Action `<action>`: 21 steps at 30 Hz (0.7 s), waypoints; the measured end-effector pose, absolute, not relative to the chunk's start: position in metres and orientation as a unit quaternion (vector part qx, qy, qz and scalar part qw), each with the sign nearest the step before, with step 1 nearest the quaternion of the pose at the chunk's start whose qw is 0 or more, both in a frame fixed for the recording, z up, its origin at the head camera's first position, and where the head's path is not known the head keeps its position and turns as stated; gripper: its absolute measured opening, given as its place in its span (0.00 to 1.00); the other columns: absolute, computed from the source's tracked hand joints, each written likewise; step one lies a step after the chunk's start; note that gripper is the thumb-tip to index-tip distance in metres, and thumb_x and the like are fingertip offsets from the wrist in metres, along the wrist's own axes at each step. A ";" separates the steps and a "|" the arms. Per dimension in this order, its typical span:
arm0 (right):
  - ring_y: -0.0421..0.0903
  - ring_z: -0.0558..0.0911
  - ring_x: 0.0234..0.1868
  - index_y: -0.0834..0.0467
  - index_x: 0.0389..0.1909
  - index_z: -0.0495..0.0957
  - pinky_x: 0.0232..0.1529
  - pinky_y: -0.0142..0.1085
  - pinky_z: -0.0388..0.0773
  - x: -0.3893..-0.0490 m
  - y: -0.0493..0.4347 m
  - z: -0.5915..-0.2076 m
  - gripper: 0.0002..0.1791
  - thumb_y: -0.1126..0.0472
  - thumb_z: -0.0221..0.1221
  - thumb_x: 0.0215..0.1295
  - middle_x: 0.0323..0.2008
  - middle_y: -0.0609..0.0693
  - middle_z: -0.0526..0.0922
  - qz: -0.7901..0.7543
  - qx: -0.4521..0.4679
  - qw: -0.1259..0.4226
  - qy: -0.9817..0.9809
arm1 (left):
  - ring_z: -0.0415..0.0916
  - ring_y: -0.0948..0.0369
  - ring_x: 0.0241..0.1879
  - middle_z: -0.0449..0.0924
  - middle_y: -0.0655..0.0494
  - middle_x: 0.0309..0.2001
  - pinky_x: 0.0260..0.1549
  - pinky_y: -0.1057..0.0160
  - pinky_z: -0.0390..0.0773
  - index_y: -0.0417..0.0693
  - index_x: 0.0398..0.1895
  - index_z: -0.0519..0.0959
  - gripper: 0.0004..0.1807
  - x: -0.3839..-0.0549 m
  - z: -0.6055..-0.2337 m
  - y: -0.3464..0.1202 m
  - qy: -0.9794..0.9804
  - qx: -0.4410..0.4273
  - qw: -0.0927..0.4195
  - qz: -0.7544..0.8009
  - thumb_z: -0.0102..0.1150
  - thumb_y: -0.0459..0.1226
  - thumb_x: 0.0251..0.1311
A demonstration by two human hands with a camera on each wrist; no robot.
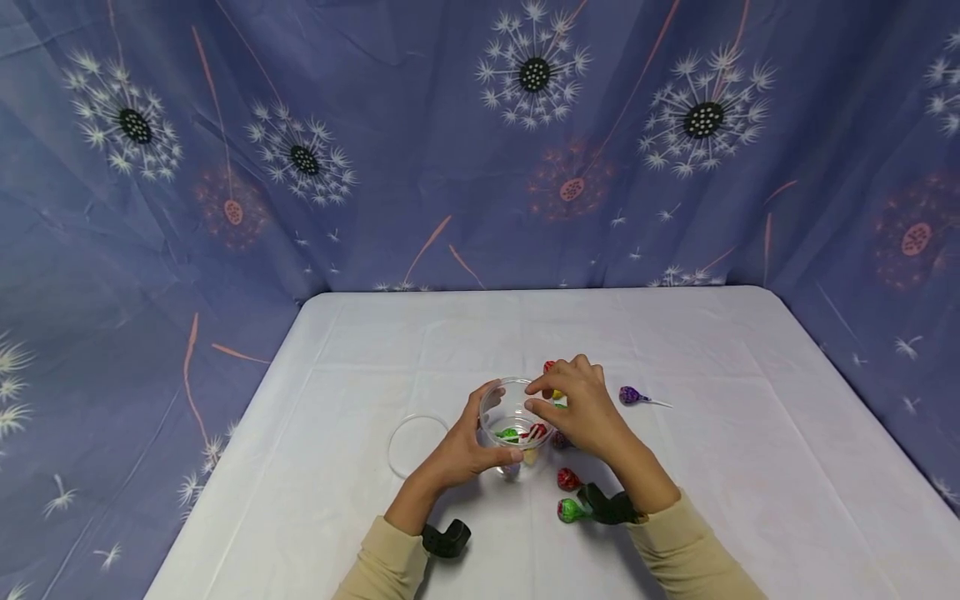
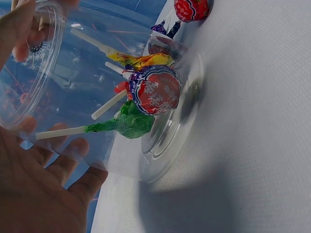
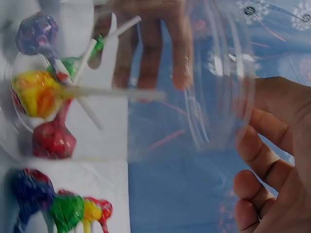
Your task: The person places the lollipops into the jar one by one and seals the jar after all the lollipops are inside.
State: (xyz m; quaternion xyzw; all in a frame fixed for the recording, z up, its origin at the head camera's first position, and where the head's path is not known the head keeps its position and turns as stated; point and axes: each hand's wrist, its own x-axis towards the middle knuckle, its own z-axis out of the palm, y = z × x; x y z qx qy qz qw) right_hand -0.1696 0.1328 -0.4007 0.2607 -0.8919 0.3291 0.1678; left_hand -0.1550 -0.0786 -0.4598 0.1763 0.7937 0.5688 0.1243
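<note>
Gripping clear cylindrical plastic jar [image 1: 516, 414] with left hand [image 1: 461, 450], fingers wrapped round the left wall, thumb laid along the near side. Holding right hand [image 1: 579, 406] at the right edge of the jar mouth, thumb and forefinger apart with a visible gap, other fingers bent. Can't tell if actually touching the rim.

Located at near-middle of white cloth-covered table [image 1: 420, 350], jar mouth up. Can't tell if resting on the cloth or lifted slightly.

Seeing through the wall, down by the base: yellow-wrapped lollipop [image 2: 146, 60], purple-and-red lollipop with printed label [image 2: 158, 90], green-wrapped lollipop [image 2: 131, 122]. Also picking up red-wrapped lollipop [image 3: 53, 141] inside, from right wrist view. Crossing at various slants in there: white sticks. Can't get a firm count through the plastic.

Just outside the jar, on the right-hand side: loose cluster of dark-blue, green, yellow and red lollipops [image 3: 67, 212], partly covered by right hand in head view. Farther right, lying alone: purple-wrapped lollipop with white stick [image 1: 634, 396]. Nearer the person, by black right wrist mount [image 1: 607, 505]: loose red lollipop [image 1: 568, 479] and loose green lollipop [image 1: 572, 510], close together.

Left of jar, flat on cloth: thin whitish circular rim [image 1: 417, 416]; can't tell if ring or clear lid. Behind table: blue-violet dandelion-print curtain [image 1: 420, 125].
</note>
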 end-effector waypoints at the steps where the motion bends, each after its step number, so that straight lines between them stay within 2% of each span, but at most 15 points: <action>1: 0.40 0.63 0.33 0.49 0.32 0.84 0.39 0.39 0.52 -0.169 0.136 -0.399 0.07 0.57 0.69 0.51 0.25 0.41 0.74 0.337 0.257 0.168 -0.890 | 0.55 0.54 0.71 0.54 0.60 0.72 0.65 0.47 0.58 0.72 0.71 0.46 0.53 -0.155 -0.460 -0.078 0.794 0.176 0.124 0.568 0.71 0.50 0.46; 15: 0.41 0.63 0.34 0.52 0.34 0.84 0.39 0.40 0.51 -0.170 0.179 -0.400 0.08 0.61 0.69 0.50 0.25 0.43 0.74 0.342 0.205 0.200 -0.895 | 0.54 0.54 0.71 0.54 0.58 0.72 0.66 0.44 0.57 0.72 0.71 0.46 0.54 -0.153 -0.457 -0.077 0.799 0.171 0.119 0.565 0.72 0.47 0.45; 21: 0.41 0.63 0.34 0.52 0.34 0.84 0.39 0.40 0.52 -0.175 0.202 -0.408 0.07 0.62 0.67 0.53 0.27 0.46 0.77 0.355 0.168 0.194 -0.899 | 0.54 0.53 0.71 0.54 0.59 0.72 0.67 0.44 0.56 0.76 0.70 0.46 0.53 -0.154 -0.459 -0.077 0.798 0.165 0.126 0.566 0.72 0.48 0.45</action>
